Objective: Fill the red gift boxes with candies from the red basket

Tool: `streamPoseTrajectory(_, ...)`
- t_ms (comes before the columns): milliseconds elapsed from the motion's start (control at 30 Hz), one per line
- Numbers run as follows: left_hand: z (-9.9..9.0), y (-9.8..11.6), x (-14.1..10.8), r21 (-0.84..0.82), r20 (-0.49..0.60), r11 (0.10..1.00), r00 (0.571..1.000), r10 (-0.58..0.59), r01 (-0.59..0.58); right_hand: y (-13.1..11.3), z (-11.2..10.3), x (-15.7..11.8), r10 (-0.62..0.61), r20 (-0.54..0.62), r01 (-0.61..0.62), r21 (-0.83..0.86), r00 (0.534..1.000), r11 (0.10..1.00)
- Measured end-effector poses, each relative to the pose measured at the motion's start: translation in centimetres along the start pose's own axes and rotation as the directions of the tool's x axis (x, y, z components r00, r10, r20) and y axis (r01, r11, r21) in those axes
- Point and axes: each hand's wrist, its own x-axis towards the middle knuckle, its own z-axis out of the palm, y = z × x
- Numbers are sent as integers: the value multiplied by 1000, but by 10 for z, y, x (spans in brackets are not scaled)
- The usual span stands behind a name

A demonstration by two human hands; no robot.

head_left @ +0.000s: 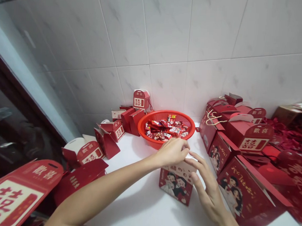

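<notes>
A small red box (176,187) with a cartoon couple on its front stands upright on the white table (135,207). My left hand (173,149) reaches over the top of this box, its fingers curled at the upper edge; what they grip is hidden. At the box's right side, my right hand (204,179) has its fingers apart, fingertips at the top edge near the left hand. Just behind the hands, a red plastic basket (142,126) holds wrapped candies (165,129).
Red gift boxes (116,129) line the left side, with a large one (10,196) nearest. At the right stand more boxes (257,136) and red bags (248,190). A tiled wall (170,42) rises behind the table.
</notes>
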Motion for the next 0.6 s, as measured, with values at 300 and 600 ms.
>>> streamPoseTrajectory(300, -42, -45, 25, -20, -29, 997, 997, -73, 72, -6, 1, 5, 34, -144, -16, 125, 989, 992)
streamPoseTrajectory(600, -35, -116, 78, 279, 352, 948, 903, -247, 151, -2, 3, 1, 123, -56, -107, 231, 991, 967)
